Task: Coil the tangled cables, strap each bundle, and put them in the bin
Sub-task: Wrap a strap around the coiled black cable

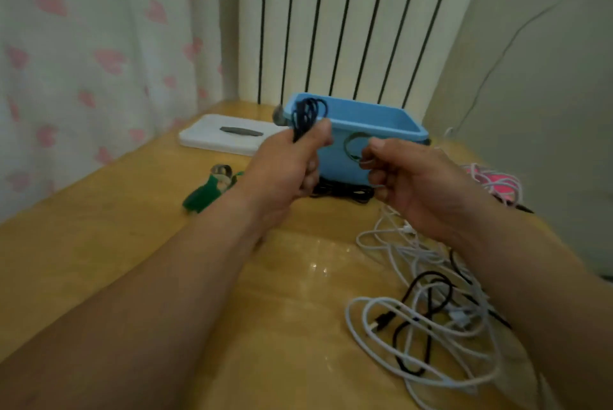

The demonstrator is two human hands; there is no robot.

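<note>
My left hand (288,164) grips a coiled dark blue cable (306,114), whose loops stick up above my fist in front of the blue bin (391,129). My right hand (411,181) pinches a thin dark strap loop (353,146) just right of the coil. A tangle of white and black cables (421,320) lies on the wooden table (132,237) at the lower right. A black cable bundle (341,192) rests at the foot of the bin. Pink and white cables (497,184) lie right of my right hand.
A white lid (229,136) with a dark handle lies left of the bin. A green roll of straps (207,189) sits on the table near my left wrist. A radiator (348,21) stands behind the bin, a curtain at the left.
</note>
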